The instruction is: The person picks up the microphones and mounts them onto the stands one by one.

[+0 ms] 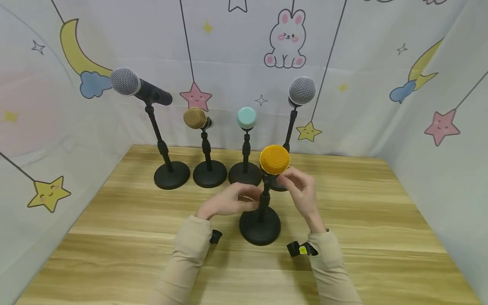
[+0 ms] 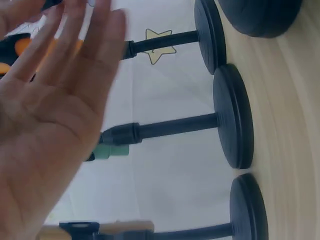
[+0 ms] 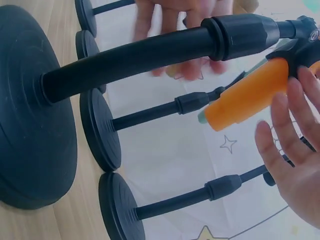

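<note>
An orange microphone [image 1: 274, 159] sits in the clip of a black desk stand [image 1: 260, 231], which stands upright on the table. My left hand [image 1: 234, 199] is beside the stand's pole, its fingers extended and apart in the left wrist view; whether they touch the pole is unclear. On the other side, just below the microphone's head, is my right hand [image 1: 302, 192]. The right wrist view shows that hand's fingers [image 3: 282, 120] loosely bent beside the clip and the orange handle [image 3: 250, 95]. Contact there cannot be made out.
Behind, in a row on the wooden table [image 1: 126, 237], stand a large silver-headed microphone [image 1: 125, 81], a gold one [image 1: 195, 118], a mint one [image 1: 246, 117] and another silver one [image 1: 302, 90], each on a black stand. A patterned white cloth [image 1: 236, 55] hangs behind them.
</note>
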Demonstrator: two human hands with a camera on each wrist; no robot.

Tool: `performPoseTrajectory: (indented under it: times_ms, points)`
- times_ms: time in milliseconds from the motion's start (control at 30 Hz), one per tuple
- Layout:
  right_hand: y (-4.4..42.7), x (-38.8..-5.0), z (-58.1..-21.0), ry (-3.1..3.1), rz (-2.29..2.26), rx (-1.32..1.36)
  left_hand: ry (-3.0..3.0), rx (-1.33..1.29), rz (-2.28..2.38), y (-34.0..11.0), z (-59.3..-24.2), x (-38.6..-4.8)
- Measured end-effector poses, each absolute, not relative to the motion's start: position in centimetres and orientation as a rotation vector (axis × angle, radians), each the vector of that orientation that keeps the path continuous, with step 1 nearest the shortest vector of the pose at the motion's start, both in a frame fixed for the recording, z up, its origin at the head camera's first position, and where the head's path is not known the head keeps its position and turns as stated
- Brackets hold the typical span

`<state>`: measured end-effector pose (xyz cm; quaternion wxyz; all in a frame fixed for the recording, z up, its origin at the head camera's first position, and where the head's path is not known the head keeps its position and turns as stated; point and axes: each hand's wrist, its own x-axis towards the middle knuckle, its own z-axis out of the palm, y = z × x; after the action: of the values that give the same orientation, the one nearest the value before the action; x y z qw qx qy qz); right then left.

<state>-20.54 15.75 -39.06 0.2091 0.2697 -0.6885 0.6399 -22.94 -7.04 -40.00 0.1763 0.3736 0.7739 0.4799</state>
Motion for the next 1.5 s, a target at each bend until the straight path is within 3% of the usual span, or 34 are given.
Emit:
performPoseTrajectory:
  times_ms: [400,700,1500]
  points:
    - [16.3,-20.3,-38.9,-2.422,1.530,1.099,2.158,1.169,1.036,-5.3,-41.9,-22.9]
    - [15.5,-20.1,-39.1,-2.441,1.329,1.004,2.316,0.999,0.935,-4.2,-41.8,-22.4]
    - [14.9,-19.2,-38.0,-2.549,1.056,0.906,2.369,0.877,0.826,-3.7,-41.1,-21.0]
